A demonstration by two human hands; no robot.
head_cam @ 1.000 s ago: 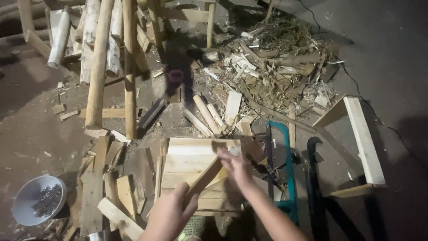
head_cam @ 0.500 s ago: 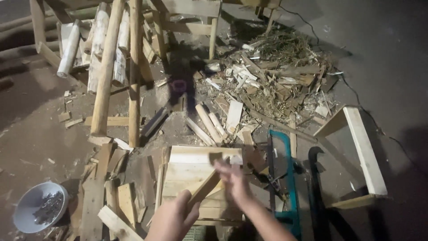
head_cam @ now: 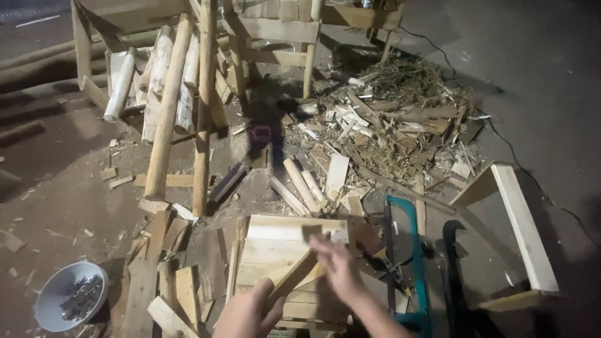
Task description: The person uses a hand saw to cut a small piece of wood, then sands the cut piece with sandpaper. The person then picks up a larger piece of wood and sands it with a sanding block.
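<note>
Near left, white bowl (head_cam: 53,294) holds dark nails — my left hand (head_cam: 247,313) grasps pale slat (head_cam: 294,275); right hand (head_cam: 338,266) blurred, grip unclear.

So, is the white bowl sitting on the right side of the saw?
No, the white bowl sits on the ground far left, well away from the teal-framed saw on the right.

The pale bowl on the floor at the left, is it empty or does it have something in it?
Not empty. The bowl sits upright, and a dark heap of small pieces covers part of its bottom; what they are is too small to tell.
</note>
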